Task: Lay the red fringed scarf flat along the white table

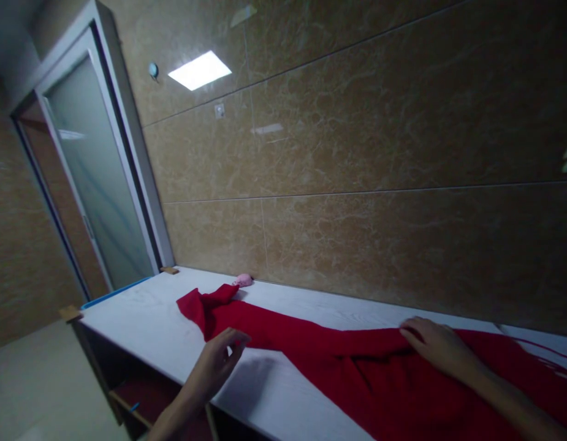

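A red long-sleeved garment lies spread over the white tabletop, one sleeve stretched to the left with a crumpled, turned-up end. White marks show on its far right part, which runs out of the frame. My left hand hovers just in front of that sleeve, fingers loosely bent, a gap showing between thumb and fingers, nothing visible in it. At the garment's back edge, my right hand is closed on the cloth with bent fingers. Creases spread through the fabric to the left of it.
Behind the sleeve end sits a small pink object near the marbled wall. The white tabletop has a blue strip on its left edge and shelves below. A glass sliding door stands at left.
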### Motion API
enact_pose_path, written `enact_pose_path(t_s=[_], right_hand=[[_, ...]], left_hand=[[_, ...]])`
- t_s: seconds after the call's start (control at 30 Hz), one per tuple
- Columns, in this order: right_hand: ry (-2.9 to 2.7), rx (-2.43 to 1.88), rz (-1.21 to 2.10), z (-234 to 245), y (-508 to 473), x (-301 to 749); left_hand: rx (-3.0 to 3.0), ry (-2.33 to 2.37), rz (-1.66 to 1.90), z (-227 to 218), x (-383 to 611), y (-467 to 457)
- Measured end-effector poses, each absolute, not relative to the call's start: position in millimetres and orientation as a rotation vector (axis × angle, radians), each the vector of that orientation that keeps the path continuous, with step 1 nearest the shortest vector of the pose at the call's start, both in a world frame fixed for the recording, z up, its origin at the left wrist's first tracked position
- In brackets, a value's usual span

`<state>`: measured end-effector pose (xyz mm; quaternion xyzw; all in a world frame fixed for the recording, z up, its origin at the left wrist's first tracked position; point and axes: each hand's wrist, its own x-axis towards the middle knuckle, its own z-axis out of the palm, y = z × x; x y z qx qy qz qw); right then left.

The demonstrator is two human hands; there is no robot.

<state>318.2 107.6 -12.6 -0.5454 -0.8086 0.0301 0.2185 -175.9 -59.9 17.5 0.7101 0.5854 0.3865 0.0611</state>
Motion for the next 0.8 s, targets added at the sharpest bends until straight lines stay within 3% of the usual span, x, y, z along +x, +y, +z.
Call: enact_pose_path(t_s=[0.13, 0.33, 0.57, 0.8], right_hand=[[-2.465, -1.415, 0.113, 31.8, 93.4, 196.7], [-2.675, -1.196, 0.294, 37.0, 100.2, 95.3], [-2.788, -1.177, 0.483, 27.3, 103.1, 55.0], [-2.561, -1.304, 0.442, 46.2, 121.6, 48.3]], left_hand=[[2.327, 1.678, 1.070, 4.8, -164.0, -46.5], [2.468, 1.706, 0.863, -9.5, -142.2, -14.5], [2.486, 1.791, 0.733, -18.1, -142.1, 0.8], [2.860, 1.541, 0.759, -37.9, -164.5, -14.9]])
